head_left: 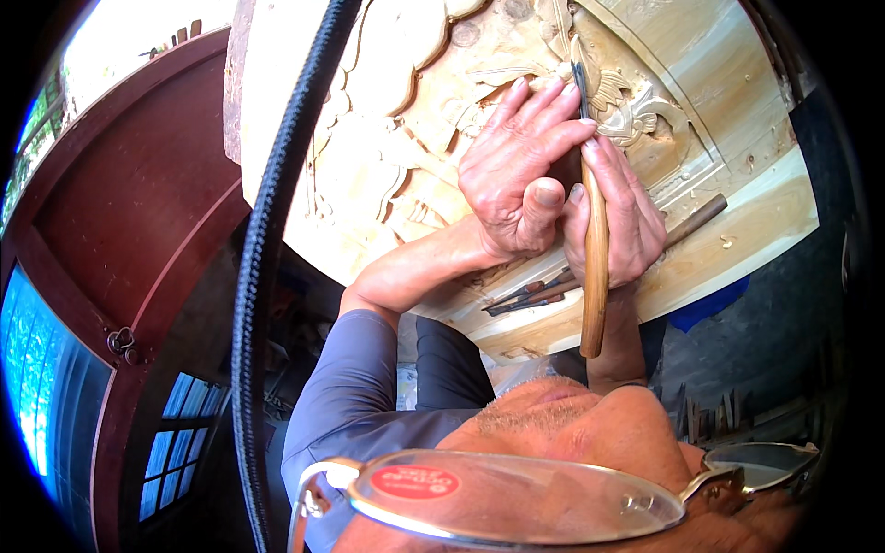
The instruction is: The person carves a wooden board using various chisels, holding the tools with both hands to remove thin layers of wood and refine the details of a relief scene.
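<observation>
My right hand [622, 217] grips the wooden handle of a carving chisel [596, 267], its fingers and thumb closed around it. The handle's butt points toward me, and the dark metal blade reaches away onto a pale wooden panel [728, 46] carved in relief with leaves and scrolls. My left hand [516, 175] lies on the carving beside the blade, fingers stretched out, with fingertips against the chisel. Its thumb is held away from the tool. Just where the blade's tip meets the leaf relief is hard to make out.
Several slim carving tools [535, 295] lie on the panel's near edge, and a round wooden handle [696, 219] rests by my right hand. A black braided cable [277, 184] crosses at the left, before a dark red door [129, 212]. More tools [719, 413] stand at lower right.
</observation>
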{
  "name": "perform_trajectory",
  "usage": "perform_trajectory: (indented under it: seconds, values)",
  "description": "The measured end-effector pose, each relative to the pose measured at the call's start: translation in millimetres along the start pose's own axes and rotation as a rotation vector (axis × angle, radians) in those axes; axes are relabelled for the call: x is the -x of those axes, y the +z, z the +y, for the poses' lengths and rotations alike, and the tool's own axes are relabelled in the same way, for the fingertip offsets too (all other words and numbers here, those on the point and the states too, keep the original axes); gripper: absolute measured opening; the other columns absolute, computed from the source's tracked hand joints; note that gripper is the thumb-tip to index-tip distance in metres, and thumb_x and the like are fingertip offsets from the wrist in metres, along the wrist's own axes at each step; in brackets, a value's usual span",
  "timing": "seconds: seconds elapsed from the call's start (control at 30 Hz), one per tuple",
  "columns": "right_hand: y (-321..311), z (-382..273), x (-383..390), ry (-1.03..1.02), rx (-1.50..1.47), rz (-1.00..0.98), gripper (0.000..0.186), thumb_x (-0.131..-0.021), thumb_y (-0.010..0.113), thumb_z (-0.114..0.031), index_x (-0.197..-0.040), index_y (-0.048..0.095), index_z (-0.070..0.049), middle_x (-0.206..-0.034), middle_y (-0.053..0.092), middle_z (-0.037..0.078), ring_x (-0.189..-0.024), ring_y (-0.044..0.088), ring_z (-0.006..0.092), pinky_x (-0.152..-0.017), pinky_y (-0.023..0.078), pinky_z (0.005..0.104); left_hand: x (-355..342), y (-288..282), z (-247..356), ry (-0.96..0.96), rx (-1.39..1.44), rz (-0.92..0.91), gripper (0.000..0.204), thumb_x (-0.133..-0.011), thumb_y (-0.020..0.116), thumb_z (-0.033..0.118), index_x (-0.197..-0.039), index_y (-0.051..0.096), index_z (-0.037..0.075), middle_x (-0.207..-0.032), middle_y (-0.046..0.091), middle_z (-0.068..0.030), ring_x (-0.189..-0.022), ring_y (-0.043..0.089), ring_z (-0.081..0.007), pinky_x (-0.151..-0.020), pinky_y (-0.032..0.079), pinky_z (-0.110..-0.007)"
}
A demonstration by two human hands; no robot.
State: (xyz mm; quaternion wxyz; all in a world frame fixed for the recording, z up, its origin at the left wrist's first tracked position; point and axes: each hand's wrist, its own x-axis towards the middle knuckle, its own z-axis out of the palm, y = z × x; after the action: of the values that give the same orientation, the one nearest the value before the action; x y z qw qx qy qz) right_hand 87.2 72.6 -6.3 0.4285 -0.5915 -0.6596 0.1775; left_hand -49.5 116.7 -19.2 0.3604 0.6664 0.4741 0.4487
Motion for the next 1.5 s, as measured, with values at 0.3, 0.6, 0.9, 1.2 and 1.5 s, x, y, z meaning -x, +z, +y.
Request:
perform_trajectory:
  seconds: [0.3,0.6,0.9,1.2,1.5]
  values:
    - [11,-8,-2,0.030,0.027,0.063,0.028,-0.103,0.070,-0.010,-0.121,0.072,0.012,-0.107,0.078,0.026,-0.099,0.080,0.0438,-0.089,0.067,0.0490,-1,-5,-2,0.005,0.035,-0.008,0.082,-0.104,0.051,0.070,-0.117,0.079,-0.006,-0.124,0.077,-0.0304,-0.125,0.074,-0.0439,-0.114,0.051,-0.057]
    - [20,-12,-4,0.056,0.032,0.131,0.027,-0.106,0.068,-0.012,-0.120,0.073,0.011,-0.105,0.078,0.025,-0.096,0.079,0.0421,-0.089,0.067,0.0500,-2,-5,-6,0.030,0.027,-0.005,0.075,-0.099,0.060,0.063,-0.119,0.078,-0.007,-0.126,0.076,-0.0317,-0.123,0.075,-0.0450,-0.114,0.051,-0.056]
    - [32,-19,-7,0.103,0.042,0.168,0.026,-0.103,0.069,-0.008,-0.120,0.073,0.012,-0.105,0.078,0.026,-0.096,0.080,0.0429,-0.087,0.067,0.0479,-4,-13,-4,-0.028,0.065,-0.039,0.065,-0.099,0.060,0.050,-0.123,0.077,-0.008,-0.130,0.075,-0.0323,-0.128,0.072,-0.0447,-0.114,0.051,-0.054]
    - [24,-23,-11,0.097,0.022,0.102,0.031,-0.102,0.069,-0.008,-0.124,0.070,0.014,-0.109,0.078,0.028,-0.098,0.080,0.0449,-0.087,0.067,0.0481,-4,-11,-4,-0.008,0.100,0.030,0.081,-0.111,0.037,0.063,-0.123,0.077,-0.007,-0.127,0.076,-0.0303,-0.122,0.076,-0.0427,-0.111,0.053,-0.056]
    - [17,-27,-8,0.113,0.008,0.028,0.031,-0.101,0.069,-0.005,-0.126,0.069,0.014,-0.112,0.077,0.029,-0.103,0.079,0.0468,-0.090,0.067,0.0503,-1,-11,-2,-0.043,0.027,0.058,0.088,-0.116,0.024,0.063,-0.113,0.080,-0.004,-0.119,0.079,-0.0283,-0.115,0.079,-0.0403,-0.109,0.055,-0.056]
